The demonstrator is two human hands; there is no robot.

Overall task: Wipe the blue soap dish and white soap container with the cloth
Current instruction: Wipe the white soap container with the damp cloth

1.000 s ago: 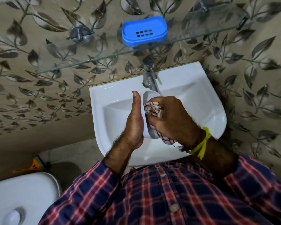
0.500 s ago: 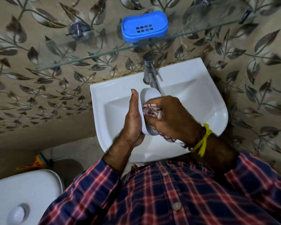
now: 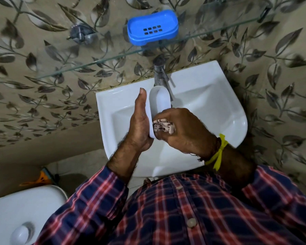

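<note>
The blue soap dish (image 3: pixel 152 27) with drain slots sits on the glass shelf (image 3: pixel 95 62) above the sink. Over the basin, my left hand (image 3: pixel 140 124) holds the white soap container (image 3: pixel 160 101) on its side, thumb straight along its rim; the fingers behind it are hidden. My right hand (image 3: pixel 184 131) grips a bunched patterned cloth (image 3: pixel 162 127) and presses it into the near end of the container's hollow. The far half of the container's inside is uncovered.
The white sink (image 3: pixel 210 103) lies under both hands, with a metal tap (image 3: pixel 160 75) just behind the container. A white toilet tank (image 3: pixel 16 214) stands at the lower left. The leaf-patterned tiled wall surrounds the sink.
My right hand has drawn the cloth toward me along the container's inside, uncovering more of its far end. My left hand keeps the same hold.
</note>
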